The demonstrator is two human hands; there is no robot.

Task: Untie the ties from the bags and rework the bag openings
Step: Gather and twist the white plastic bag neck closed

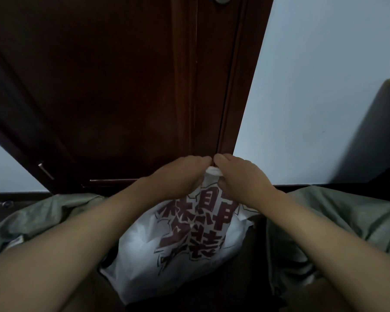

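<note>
Pinching the gathered neck [212, 170] at twelve o'clock of the white bag [178, 239], the left hand [185, 174] and right hand [239, 176] are risking tearing thin plastic by pulling too hard.

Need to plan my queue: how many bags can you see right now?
3: white printed bag centre, top gripped by left hand and right hand; green sack left; green sack right. Others may be hidden.

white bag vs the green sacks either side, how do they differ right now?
The white bag carries large dark red print; the green sacks look plain. The white bag sits in the middle with its gathered top pinched by the left hand and right hand; the green sacks lie slumped at either side, untouched. The white bag looks smooth and glossy, the green sacks dull and rumpled. All rest low before the dark door.
</note>
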